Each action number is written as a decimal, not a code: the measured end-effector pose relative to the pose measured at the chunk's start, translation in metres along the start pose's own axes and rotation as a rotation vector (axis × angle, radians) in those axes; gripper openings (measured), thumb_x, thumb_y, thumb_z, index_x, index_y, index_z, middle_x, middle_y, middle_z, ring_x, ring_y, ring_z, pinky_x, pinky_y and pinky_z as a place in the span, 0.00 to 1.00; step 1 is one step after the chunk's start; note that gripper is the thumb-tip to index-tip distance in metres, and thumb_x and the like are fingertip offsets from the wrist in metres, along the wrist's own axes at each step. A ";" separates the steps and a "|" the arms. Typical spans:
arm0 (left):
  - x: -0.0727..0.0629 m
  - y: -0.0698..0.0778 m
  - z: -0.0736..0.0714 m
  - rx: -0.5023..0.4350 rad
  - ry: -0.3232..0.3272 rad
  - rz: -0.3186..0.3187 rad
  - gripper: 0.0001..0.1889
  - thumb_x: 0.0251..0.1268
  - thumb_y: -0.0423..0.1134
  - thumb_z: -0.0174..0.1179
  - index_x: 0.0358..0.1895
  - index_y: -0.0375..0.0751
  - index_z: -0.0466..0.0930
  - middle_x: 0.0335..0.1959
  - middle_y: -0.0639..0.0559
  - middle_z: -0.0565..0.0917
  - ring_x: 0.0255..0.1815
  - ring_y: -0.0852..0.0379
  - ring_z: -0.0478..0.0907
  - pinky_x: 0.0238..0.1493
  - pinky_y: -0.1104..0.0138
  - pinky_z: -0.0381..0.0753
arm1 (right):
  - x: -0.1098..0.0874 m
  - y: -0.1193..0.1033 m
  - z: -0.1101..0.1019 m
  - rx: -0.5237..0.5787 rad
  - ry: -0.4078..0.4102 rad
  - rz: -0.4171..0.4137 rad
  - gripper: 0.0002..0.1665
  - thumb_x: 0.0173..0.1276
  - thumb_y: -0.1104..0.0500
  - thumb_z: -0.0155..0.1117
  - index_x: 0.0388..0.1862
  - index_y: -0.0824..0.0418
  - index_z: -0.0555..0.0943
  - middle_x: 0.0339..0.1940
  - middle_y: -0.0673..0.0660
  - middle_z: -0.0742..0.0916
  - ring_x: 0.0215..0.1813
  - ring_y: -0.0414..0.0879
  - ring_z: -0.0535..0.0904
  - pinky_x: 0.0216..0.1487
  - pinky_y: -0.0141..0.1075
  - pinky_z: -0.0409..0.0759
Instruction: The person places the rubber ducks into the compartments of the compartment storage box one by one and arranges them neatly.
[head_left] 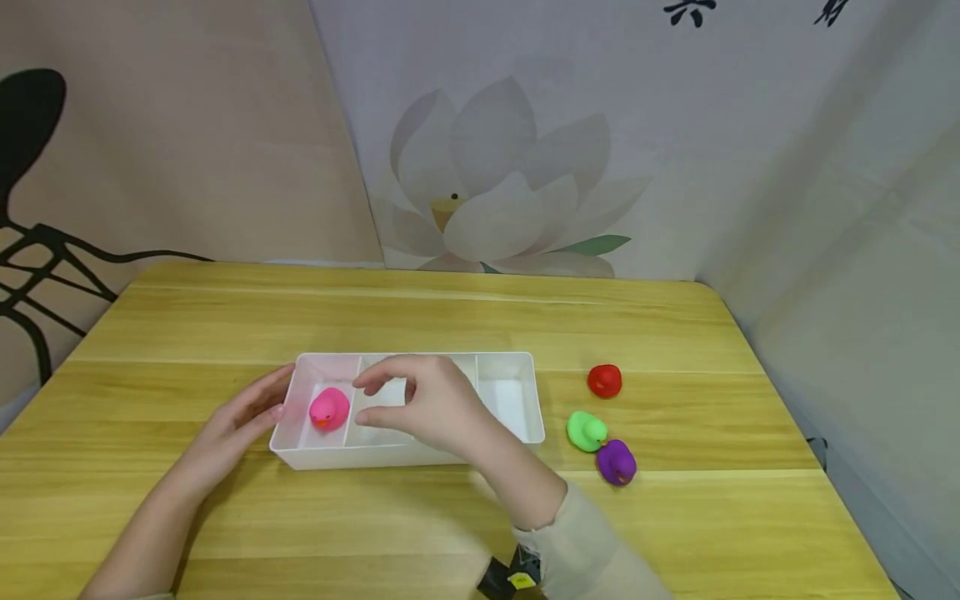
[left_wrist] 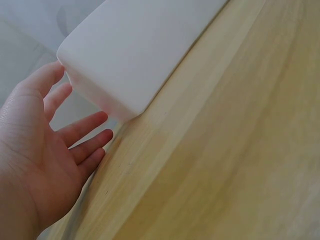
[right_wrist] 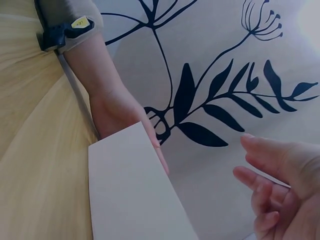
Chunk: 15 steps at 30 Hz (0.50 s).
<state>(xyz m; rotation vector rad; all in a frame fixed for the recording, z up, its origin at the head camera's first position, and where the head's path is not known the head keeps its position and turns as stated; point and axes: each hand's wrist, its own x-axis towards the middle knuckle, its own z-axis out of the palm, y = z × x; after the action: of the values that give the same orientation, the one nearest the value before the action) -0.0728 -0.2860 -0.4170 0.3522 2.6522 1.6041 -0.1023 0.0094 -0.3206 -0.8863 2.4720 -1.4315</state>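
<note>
A white divided tray (head_left: pixel 330 458) stands on the wooden table, its long side facing me. In its leftmost compartment sits a pink rubber duck (head_left: pixel 328 408). My left hand (head_left: pixel 236 425) rests its fingertips against the tray's left end, fingers fairly straight, as the left wrist view also shows. Above the compartment beside the duck hovers my right hand (head_left: pixel 427 404), thumb and forefinger apart with nothing between them; it hides part of the tray's middle. In the right wrist view, the other fingers of the right hand (right_wrist: pixel 280 190) are loosely bent.
Right of the tray, a red rubber duck (head_left: pixel 604 381) lies farther back. A green rubber duck (head_left: pixel 586 431) and a purple rubber duck (head_left: pixel 617 462) sit close together nearer me. Behind the table (head_left: pixel 750 517) hangs a printed cloth (head_left: pixel 787 167).
</note>
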 end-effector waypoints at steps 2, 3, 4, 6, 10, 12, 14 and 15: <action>0.000 0.001 0.000 -0.012 0.002 0.013 0.26 0.75 0.35 0.48 0.74 0.46 0.58 0.66 0.35 0.68 0.60 0.73 0.64 0.53 0.82 0.63 | -0.008 0.001 -0.005 0.022 0.017 -0.026 0.16 0.55 0.54 0.76 0.44 0.49 0.86 0.34 0.36 0.84 0.22 0.44 0.70 0.24 0.31 0.70; 0.000 0.001 0.000 -0.015 0.002 0.017 0.26 0.75 0.35 0.48 0.74 0.46 0.58 0.66 0.36 0.68 0.60 0.73 0.64 0.53 0.82 0.63 | -0.011 0.002 -0.007 0.033 0.027 -0.042 0.16 0.55 0.55 0.76 0.44 0.49 0.86 0.35 0.37 0.84 0.21 0.43 0.69 0.23 0.31 0.69; 0.000 0.001 0.000 -0.020 0.002 0.021 0.27 0.75 0.35 0.48 0.74 0.46 0.58 0.66 0.36 0.68 0.60 0.73 0.64 0.53 0.82 0.64 | -0.015 0.003 -0.010 0.041 0.037 -0.057 0.16 0.55 0.56 0.76 0.44 0.50 0.86 0.35 0.37 0.85 0.21 0.43 0.69 0.23 0.31 0.69; 0.000 0.001 0.000 -0.022 0.004 0.017 0.27 0.75 0.35 0.49 0.74 0.46 0.58 0.66 0.38 0.68 0.60 0.73 0.64 0.53 0.82 0.64 | -0.023 0.004 -0.015 0.048 0.056 -0.079 0.16 0.55 0.56 0.76 0.44 0.51 0.86 0.36 0.38 0.85 0.21 0.41 0.67 0.23 0.31 0.68; 0.000 0.000 0.000 -0.018 0.001 0.010 0.27 0.75 0.35 0.48 0.74 0.47 0.58 0.66 0.37 0.68 0.60 0.73 0.64 0.52 0.82 0.64 | -0.038 0.008 -0.026 0.063 0.089 -0.081 0.16 0.54 0.58 0.77 0.43 0.51 0.86 0.36 0.40 0.85 0.21 0.40 0.66 0.23 0.31 0.66; 0.000 0.000 0.000 -0.015 -0.001 0.002 0.27 0.75 0.36 0.48 0.74 0.47 0.58 0.67 0.37 0.67 0.61 0.73 0.63 0.53 0.82 0.64 | -0.046 0.012 -0.031 0.070 0.107 -0.074 0.16 0.53 0.58 0.77 0.42 0.51 0.87 0.36 0.41 0.85 0.22 0.40 0.67 0.23 0.31 0.66; 0.000 0.000 0.000 -0.018 -0.004 0.000 0.26 0.75 0.36 0.48 0.74 0.48 0.58 0.67 0.35 0.66 0.61 0.73 0.63 0.53 0.82 0.63 | -0.054 0.015 -0.037 0.086 0.120 -0.063 0.16 0.53 0.59 0.77 0.42 0.51 0.87 0.36 0.42 0.85 0.22 0.41 0.67 0.23 0.31 0.66; 0.000 -0.001 0.000 -0.017 -0.005 -0.005 0.26 0.75 0.37 0.48 0.74 0.48 0.58 0.67 0.35 0.66 0.61 0.73 0.63 0.53 0.82 0.63 | -0.057 0.017 -0.040 0.089 0.123 -0.057 0.16 0.53 0.59 0.77 0.42 0.51 0.87 0.36 0.42 0.85 0.22 0.41 0.67 0.23 0.31 0.66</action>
<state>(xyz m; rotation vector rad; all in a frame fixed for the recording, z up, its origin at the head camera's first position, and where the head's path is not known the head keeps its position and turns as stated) -0.0731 -0.2864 -0.4174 0.3483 2.6320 1.6203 -0.0787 0.0772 -0.3226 -0.8832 2.4647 -1.6479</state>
